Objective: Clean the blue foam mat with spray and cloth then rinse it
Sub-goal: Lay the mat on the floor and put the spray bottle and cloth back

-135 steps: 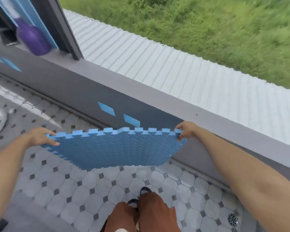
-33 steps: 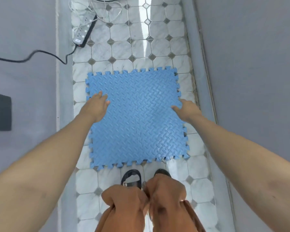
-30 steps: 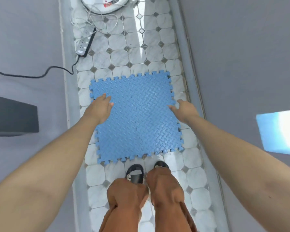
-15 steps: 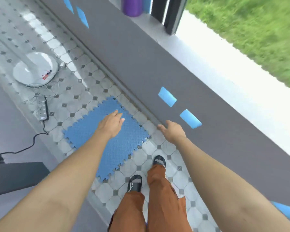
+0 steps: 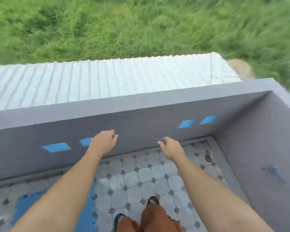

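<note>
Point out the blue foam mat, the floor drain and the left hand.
blue foam mat [image 5: 86, 216]: head view, on its right edge, beside the left forearm.
floor drain [image 5: 208, 158]: head view, on the round grate's middle.
left hand [image 5: 104, 141]: head view, on the back of the hand.

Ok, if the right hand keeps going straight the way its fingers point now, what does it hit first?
Probably the grey parapet wall. The right hand is empty, fingers loosely spread and pointing toward the wall's inner face, with nothing visible between them. Depth is unclear, so I can't tell how close it is.
</note>
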`<action>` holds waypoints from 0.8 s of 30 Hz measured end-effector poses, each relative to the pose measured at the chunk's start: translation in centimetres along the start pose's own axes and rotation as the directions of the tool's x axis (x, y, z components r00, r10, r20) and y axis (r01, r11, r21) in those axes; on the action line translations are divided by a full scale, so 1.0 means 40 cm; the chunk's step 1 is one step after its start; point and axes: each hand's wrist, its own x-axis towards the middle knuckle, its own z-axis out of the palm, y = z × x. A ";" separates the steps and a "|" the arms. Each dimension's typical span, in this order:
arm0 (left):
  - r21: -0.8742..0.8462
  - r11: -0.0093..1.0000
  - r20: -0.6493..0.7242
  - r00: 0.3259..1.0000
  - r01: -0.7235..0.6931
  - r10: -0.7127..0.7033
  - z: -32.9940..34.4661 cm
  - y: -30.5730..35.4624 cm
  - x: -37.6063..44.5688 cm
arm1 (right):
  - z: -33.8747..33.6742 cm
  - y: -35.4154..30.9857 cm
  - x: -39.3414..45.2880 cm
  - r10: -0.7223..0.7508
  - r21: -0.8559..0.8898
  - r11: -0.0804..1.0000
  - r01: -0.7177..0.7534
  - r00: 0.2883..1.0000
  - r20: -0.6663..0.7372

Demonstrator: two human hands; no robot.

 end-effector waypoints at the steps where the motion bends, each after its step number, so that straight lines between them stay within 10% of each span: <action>1: 0.004 0.998 0.006 0.998 -0.061 0.061 -0.001 0.070 0.025 | -0.032 0.060 -0.010 0.055 0.032 0.998 -0.054 0.998 -0.032; 10: 0.100 0.868 0.114 0.872 -0.487 0.476 0.100 0.589 0.082 | -0.175 0.515 -0.210 0.505 0.362 0.830 -0.425 0.848 -0.160; 24: 0.106 0.463 0.450 0.457 -0.880 0.767 0.395 0.950 -0.017 | 0.123 0.733 -0.692 0.954 0.789 0.141 -0.597 0.295 0.053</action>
